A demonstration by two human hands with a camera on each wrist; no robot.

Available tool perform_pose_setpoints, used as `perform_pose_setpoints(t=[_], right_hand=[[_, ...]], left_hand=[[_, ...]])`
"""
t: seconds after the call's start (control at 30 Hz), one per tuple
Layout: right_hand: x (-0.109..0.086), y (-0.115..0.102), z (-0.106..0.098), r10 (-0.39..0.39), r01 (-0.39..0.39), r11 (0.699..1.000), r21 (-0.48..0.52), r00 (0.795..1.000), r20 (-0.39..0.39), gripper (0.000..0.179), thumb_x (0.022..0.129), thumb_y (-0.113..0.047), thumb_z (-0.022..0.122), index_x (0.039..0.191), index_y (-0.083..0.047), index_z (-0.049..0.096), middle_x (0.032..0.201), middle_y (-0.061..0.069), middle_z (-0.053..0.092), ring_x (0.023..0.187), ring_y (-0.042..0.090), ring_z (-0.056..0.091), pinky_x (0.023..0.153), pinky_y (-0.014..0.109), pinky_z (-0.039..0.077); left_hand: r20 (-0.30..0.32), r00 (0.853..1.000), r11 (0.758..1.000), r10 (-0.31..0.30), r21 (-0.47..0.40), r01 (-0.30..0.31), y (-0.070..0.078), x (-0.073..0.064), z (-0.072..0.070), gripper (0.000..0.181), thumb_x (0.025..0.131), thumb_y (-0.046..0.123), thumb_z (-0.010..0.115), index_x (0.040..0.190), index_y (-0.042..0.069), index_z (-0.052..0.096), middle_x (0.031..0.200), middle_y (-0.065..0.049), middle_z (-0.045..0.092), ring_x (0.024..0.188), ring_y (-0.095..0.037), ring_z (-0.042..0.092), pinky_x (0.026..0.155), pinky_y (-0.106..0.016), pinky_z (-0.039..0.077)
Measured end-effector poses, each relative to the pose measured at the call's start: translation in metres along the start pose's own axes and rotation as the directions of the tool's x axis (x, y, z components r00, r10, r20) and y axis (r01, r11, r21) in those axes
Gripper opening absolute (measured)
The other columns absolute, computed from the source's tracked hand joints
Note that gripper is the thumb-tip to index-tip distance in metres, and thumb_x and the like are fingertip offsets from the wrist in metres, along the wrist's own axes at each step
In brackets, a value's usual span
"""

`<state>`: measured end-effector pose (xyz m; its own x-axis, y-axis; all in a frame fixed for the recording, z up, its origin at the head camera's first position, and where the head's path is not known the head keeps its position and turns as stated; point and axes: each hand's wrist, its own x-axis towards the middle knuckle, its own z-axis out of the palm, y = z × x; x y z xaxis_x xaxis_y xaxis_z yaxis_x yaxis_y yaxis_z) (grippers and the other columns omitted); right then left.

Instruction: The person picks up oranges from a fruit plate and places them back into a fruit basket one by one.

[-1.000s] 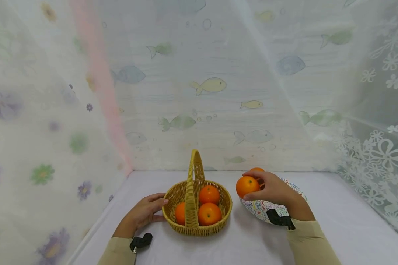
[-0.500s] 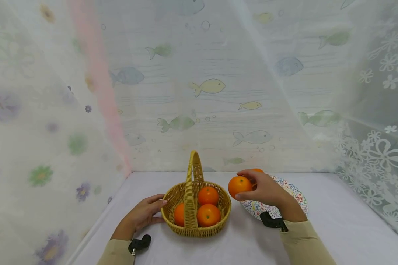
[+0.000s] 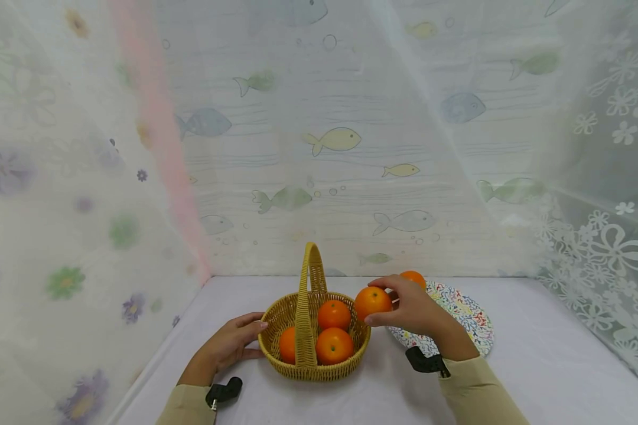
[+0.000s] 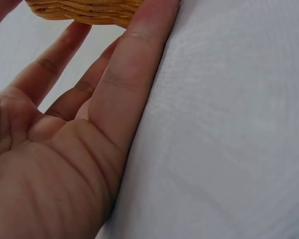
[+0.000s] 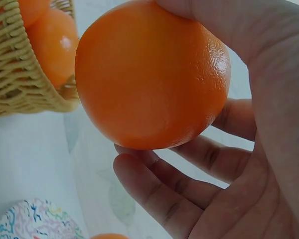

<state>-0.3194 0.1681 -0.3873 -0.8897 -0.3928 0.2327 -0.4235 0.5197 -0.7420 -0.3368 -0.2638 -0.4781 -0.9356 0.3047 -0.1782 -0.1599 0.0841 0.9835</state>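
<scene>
My right hand [image 3: 412, 307] pinches an orange [image 3: 373, 303] between thumb and fingers, at the right rim of a yellow wicker basket [image 3: 319, 372]. In the right wrist view the held orange [image 5: 152, 74] fills the middle, with the basket wall [image 5: 20, 74] to its left. The basket has a tall arched handle and holds several oranges; one [image 3: 288, 345] is partly hidden behind the handle. My left hand [image 3: 231, 342] rests at the basket's left side, thumb tip on the rim. In the left wrist view its fingers [image 4: 124, 74] reach fairly straight to the wicker.
A round plate with a colourful speckled pattern [image 3: 473, 319] lies right of the basket, partly under my right forearm. Another orange [image 3: 414, 278] shows behind my right hand. A white cloth [image 3: 372, 395] covers the table; printed curtains [image 3: 340, 195] hang at the back and sides.
My right hand has carried the orange leftward from over the plate to the basket's right rim. More of the plate and the orange behind now show. My left hand stays on the basket.
</scene>
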Motion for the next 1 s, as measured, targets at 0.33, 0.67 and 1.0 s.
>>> perform_pose_setpoints(t=[0.33, 0.67, 1.0], right_hand=[[0.003, -0.003, 0.008, -0.013, 0.013, 0.999, -0.048, 1.000, -0.001, 0.075, 0.075, -0.047, 0.092, 0.139, -0.021, 0.063, 0.135, -0.001, 0.064, 0.106, 0.020, 0.066, 0.086, 0.032, 0.062], [0.004, -0.009, 0.017, -0.010, 0.011, 0.998, -0.062, 1.000, 0.025, 0.073, 0.077, -0.045, 0.091, 0.137, -0.016, 0.064, 0.127, -0.004, 0.068, 0.108, 0.023, 0.066, 0.089, 0.040, 0.062], [0.007, -0.006, 0.027, -0.005, 0.007, 0.998, -0.063, 1.000, 0.029, 0.071, 0.076, -0.046, 0.091, 0.135, -0.019, 0.064, 0.128, -0.004, 0.067, 0.110, 0.023, 0.065, 0.094, 0.047, 0.060]], left_hand=[[-0.003, 1.000, 1.000, -0.001, -0.008, 0.001, 0.001, 0.002, 0.000, 0.065, 0.102, 0.032, 0.067, 0.155, 0.004, 0.043, 0.154, -0.020, 0.050, 0.126, -0.026, 0.063, 0.094, -0.053, 0.060], [-0.020, 1.000, 1.000, -0.011, -0.004, 0.011, 0.000, 0.003, 0.000, 0.067, 0.101, 0.033, 0.068, 0.155, 0.004, 0.043, 0.155, -0.020, 0.050, 0.126, -0.026, 0.063, 0.093, -0.053, 0.061], [-0.012, 1.000, 1.000, -0.007, -0.007, 0.007, -0.001, 0.002, -0.001, 0.067, 0.101, 0.032, 0.068, 0.156, 0.003, 0.041, 0.154, -0.021, 0.050, 0.125, -0.026, 0.063, 0.093, -0.053, 0.061]])
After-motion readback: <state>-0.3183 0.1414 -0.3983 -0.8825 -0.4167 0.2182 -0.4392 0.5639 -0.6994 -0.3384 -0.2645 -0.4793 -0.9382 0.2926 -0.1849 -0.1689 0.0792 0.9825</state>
